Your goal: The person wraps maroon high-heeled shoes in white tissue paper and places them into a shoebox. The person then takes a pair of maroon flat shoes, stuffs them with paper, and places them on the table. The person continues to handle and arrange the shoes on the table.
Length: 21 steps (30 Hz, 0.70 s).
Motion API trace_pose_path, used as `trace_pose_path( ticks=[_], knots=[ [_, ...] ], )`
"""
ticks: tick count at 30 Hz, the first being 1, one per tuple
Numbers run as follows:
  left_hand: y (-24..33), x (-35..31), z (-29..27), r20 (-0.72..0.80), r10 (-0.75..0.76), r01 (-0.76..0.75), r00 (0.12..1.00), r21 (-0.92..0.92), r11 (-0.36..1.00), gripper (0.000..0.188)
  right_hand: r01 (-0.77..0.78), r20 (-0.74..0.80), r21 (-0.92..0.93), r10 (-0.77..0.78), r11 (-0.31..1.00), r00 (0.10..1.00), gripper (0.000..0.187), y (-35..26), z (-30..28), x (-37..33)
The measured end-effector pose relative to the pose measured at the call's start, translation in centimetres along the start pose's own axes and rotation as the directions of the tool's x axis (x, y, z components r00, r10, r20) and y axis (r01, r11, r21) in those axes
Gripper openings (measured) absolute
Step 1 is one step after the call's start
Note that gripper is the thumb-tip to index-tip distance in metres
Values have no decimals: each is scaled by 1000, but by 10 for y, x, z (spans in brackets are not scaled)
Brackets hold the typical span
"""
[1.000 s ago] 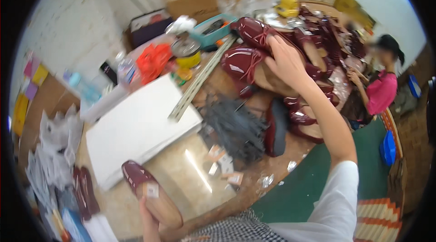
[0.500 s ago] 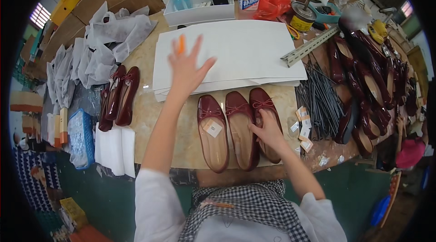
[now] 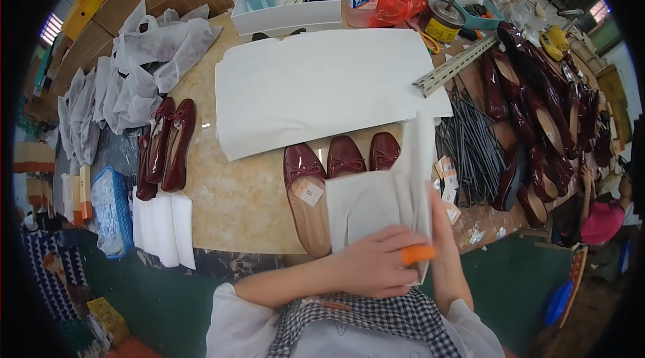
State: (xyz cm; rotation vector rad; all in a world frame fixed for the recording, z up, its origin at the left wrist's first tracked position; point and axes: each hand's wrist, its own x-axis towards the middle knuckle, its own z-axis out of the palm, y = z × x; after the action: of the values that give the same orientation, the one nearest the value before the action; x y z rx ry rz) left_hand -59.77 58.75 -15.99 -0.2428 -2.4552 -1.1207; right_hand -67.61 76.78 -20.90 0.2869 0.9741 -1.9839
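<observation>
- The person's left hand (image 3: 373, 265) lies flat, fingers spread a little, on a sheet of thin white wrapping paper (image 3: 376, 200) at the near edge of the table, pressing it down; one fingertip wears an orange rubber cap (image 3: 419, 254).
- The right hand (image 3: 437, 213) is mostly hidden behind the raised right edge of that same sheet; it seems to hold the paper up from behind, but I cannot tell how its fingers are set.
- The sheet covers the near halves of two glossy dark-red flat shoes with bows (image 3: 364, 154), whose toes stick out beyond it.
- Just left of them a third dark-red flat shoe (image 3: 306, 196) lies uncovered, its tan insole showing with a small white tag on it.
- Beyond the shoes sits a big stack of white paper sheets (image 3: 322, 86) in the middle of the marbled beige tabletop (image 3: 235, 190).
- A metal ruler (image 3: 457, 65) lies slanted at the stack's right corner, and a bundle of thin dark-grey rods (image 3: 470, 146) lies just right of the shoes.
- Far right, many more dark-red shoes (image 3: 537, 109) are heaped along the table.
- To the left another pair of dark-red flats (image 3: 164, 146) lies beside crumpled white fabric bags (image 3: 134, 72).
- At the far edge a white open box (image 3: 285, 12) holds a pale blue bottle and a black phone.
</observation>
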Motion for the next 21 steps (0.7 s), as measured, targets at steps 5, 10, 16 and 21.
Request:
trace_pose_path(
  ticks=[5, 10, 16, 21],
  knots=[
    [-3, -45, 19, -121, -81, 60, 989, -169, 984, 11, -11, 147, -341, 65, 940, 987, 46, 26, 8, -25],
    [-12, -26, 38, -146, -513, 453, 846, -310, 836, 19, 521, 474, -844, -276, 129, 836, 64, 0, 33, -42],
    [-50, -19, 96, 251, -122, 68, 960, 213, 975, 47, 274, 57, -836, -422, 475, 905, 43, -31, -6, -1],
    [12, -50, 107, 390, -231, 92, 891, 344, 934, 69, 348, 549, -780, -304, -520, 778, 33, -5, -22, 33]
  ],
)
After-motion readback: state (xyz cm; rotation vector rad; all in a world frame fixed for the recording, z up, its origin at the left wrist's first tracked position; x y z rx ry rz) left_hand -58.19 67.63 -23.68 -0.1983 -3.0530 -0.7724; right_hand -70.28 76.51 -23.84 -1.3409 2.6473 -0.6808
